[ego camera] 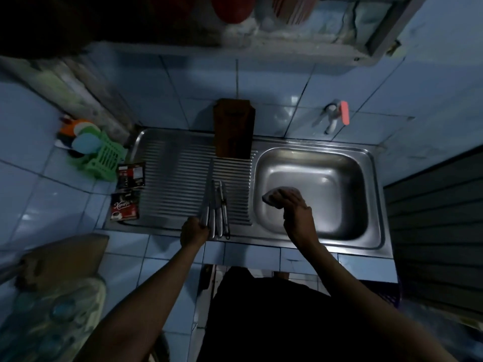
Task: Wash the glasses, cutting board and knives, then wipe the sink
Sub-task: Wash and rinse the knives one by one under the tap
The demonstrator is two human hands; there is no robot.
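A steel sink basin [337, 168] lies at the right, its ribbed drainboard [172, 184] to the left. A brown wooden cutting board [234, 128] leans upright against the tiled wall behind the drainboard. Several steel knives [218, 207] lie side by side on the drainboard's near part, blades pointing away. My left hand [194, 231] grips the handle of the leftmost, longest knife [206, 197]. My right hand [295, 207] holds a pale cloth [273, 197] against the basin's left inner wall. No glasses are visible.
A tap [333, 116] with a red handle is on the wall above the basin. A green plastic rack [104, 158] with coloured lids stands left of the drainboard, and two sachet packs [128, 192] lie beside it. Red bowls sit on a shelf overhead.
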